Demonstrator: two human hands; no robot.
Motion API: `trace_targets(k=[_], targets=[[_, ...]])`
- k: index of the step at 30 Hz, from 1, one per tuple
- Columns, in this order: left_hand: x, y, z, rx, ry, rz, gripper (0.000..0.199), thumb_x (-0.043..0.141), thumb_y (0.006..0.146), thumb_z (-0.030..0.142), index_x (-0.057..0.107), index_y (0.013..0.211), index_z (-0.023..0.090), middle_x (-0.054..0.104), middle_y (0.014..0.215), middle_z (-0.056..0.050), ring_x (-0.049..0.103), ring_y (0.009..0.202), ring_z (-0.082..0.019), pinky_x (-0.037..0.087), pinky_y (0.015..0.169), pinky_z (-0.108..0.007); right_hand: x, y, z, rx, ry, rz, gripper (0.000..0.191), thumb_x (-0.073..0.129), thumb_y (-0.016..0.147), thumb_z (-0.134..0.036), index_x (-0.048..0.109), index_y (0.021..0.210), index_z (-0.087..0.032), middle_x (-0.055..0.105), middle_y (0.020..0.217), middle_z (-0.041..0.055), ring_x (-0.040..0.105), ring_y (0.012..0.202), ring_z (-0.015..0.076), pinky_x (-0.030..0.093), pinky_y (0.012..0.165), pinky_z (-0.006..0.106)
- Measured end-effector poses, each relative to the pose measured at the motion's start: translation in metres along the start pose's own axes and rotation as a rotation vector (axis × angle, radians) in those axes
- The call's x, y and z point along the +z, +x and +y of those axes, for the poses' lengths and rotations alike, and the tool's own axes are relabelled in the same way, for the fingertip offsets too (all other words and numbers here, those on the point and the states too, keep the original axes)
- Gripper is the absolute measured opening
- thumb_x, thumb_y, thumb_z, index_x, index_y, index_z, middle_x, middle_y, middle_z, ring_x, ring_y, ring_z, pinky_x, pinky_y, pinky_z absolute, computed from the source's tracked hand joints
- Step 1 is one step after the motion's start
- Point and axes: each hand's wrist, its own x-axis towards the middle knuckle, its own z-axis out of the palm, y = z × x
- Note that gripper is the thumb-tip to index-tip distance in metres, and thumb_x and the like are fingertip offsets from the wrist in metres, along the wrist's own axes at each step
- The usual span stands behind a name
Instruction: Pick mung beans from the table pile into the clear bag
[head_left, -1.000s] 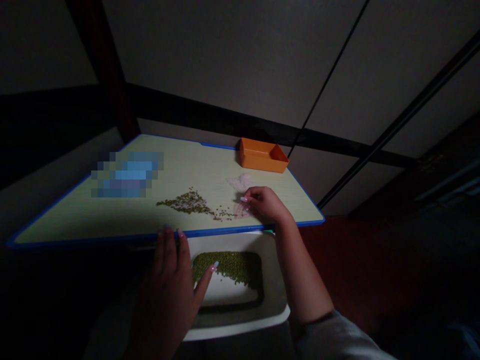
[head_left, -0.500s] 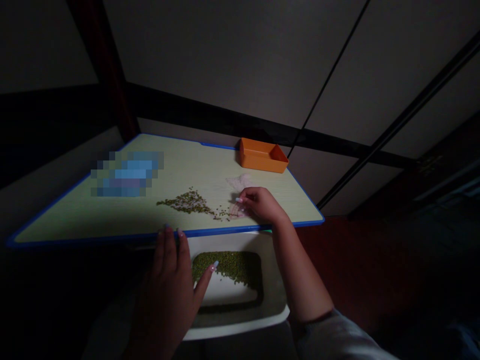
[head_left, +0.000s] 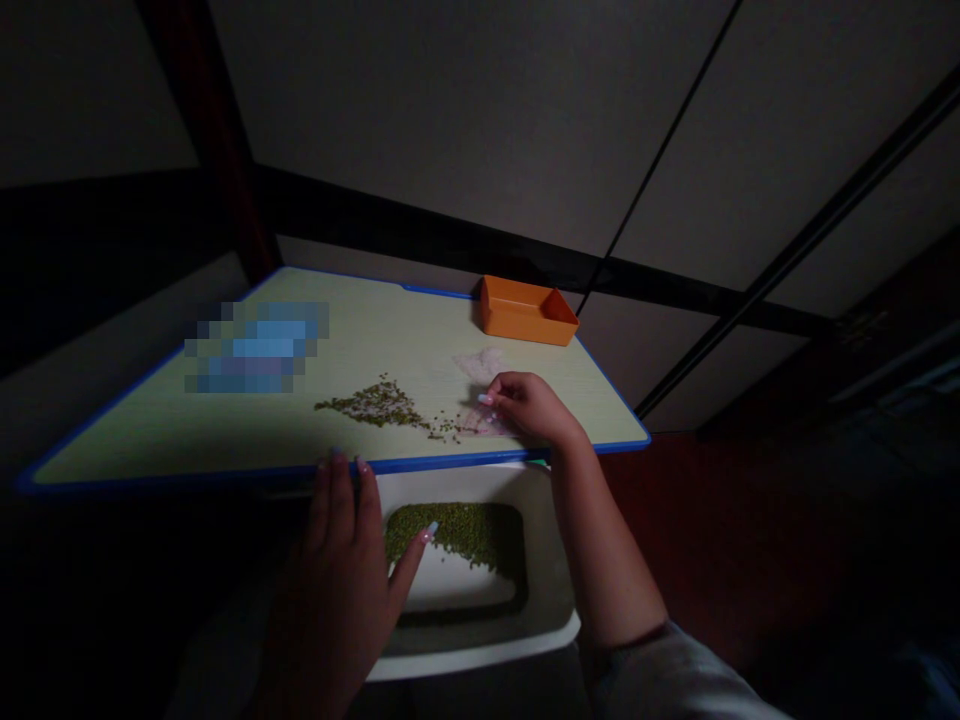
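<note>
My right hand is over the right part of the table, its thumb and fingertips pinched together; anything between them is too small to make out. Under and beside it lies a patch of small pale pinkish bits. To its left, a pile of green beans spreads on the pale tabletop, with loose beans trailing rightward. My left hand has its fingers spread, tips at the table's blue front edge and thumb over the white basin. Green beans cover part of the basin's floor.
An orange open box stands at the table's back right. Behind my right hand is another pale patch. A blurred blue item lies on the left. Cabinet panels rise behind the table.
My right hand has shifted slightly to the right, still pinched, showing a little more of the pinkish patch. My left hand stays at the table edge.
</note>
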Motion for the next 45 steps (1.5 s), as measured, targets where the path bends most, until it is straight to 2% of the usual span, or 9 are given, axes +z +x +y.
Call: trace_targets(k=[6,13,21,27,38,42,45], targets=[[-0.001,0.0,0.0,0.005,0.017,-0.002,0.086,0.03,0.084,0.062,0.021,0.144,0.002,0.016,0.154,-0.028,0.013,0.145,-0.037,0.031,0.111,-0.051,-0.003,-0.004,0.0,0.061,0.039,-0.042,0.02,0.062,0.078,-0.033,0.058,0.071,-0.015,0.055,0.058,-0.002,0.049,0.054,0.0091,0.033,0.052,0.021],[0.001,0.0,0.0,0.006,0.015,-0.003,0.085,0.032,0.084,0.062,0.018,0.145,0.004,0.014,0.155,-0.027,0.012,0.146,-0.036,0.031,0.111,-0.051,-0.006,-0.008,-0.004,0.126,0.093,-0.077,0.014,0.063,0.076,-0.026,0.056,0.069,-0.015,0.059,0.059,-0.0007,0.052,0.053,0.0092,0.037,0.052,0.022],[0.001,0.0,0.0,0.014,0.007,0.013,0.085,0.033,0.084,0.061,0.021,0.144,0.003,0.013,0.155,-0.026,0.014,0.145,-0.037,0.031,0.111,-0.051,-0.008,-0.008,-0.008,0.149,-0.014,-0.105,0.017,0.068,0.072,-0.026,0.057,0.065,-0.016,0.059,0.056,-0.0009,0.052,0.053,0.0101,0.036,0.052,0.022],[0.001,0.0,-0.001,0.019,0.031,0.009,0.086,0.032,0.084,0.061,0.021,0.144,0.001,0.015,0.154,-0.028,0.014,0.145,-0.037,0.032,0.11,-0.051,-0.007,-0.008,-0.012,0.135,-0.099,-0.114,0.019,0.069,0.073,-0.026,0.056,0.063,-0.016,0.06,0.055,-0.0011,0.048,0.049,0.0086,0.032,0.05,0.023],[0.0,0.0,0.001,0.023,0.033,0.017,0.086,0.029,0.085,0.063,0.023,0.143,0.0,0.017,0.154,-0.029,0.012,0.145,-0.036,0.03,0.111,-0.05,-0.001,-0.008,-0.024,0.124,-0.141,-0.181,0.022,0.065,0.078,-0.027,0.054,0.061,-0.018,0.059,0.048,-0.0011,0.05,0.043,0.0093,0.033,0.049,0.023],[0.0,0.0,0.001,0.013,0.037,0.01,0.086,0.029,0.085,0.062,0.023,0.143,0.0,0.016,0.154,-0.029,0.014,0.145,-0.037,0.031,0.11,-0.051,0.002,-0.008,-0.029,0.108,-0.174,-0.163,0.023,0.065,0.078,-0.025,0.053,0.06,-0.018,0.059,0.047,-0.0012,0.049,0.043,0.0091,0.032,0.049,0.023],[0.001,0.0,0.0,0.018,0.039,0.003,0.086,0.029,0.085,0.062,0.022,0.143,-0.001,0.016,0.154,-0.029,0.014,0.145,-0.038,0.032,0.11,-0.051,0.004,-0.008,-0.028,0.111,-0.121,-0.16,0.022,0.065,0.077,-0.026,0.052,0.061,-0.018,0.058,0.048,-0.0015,0.049,0.043,0.0092,0.033,0.049,0.023]])
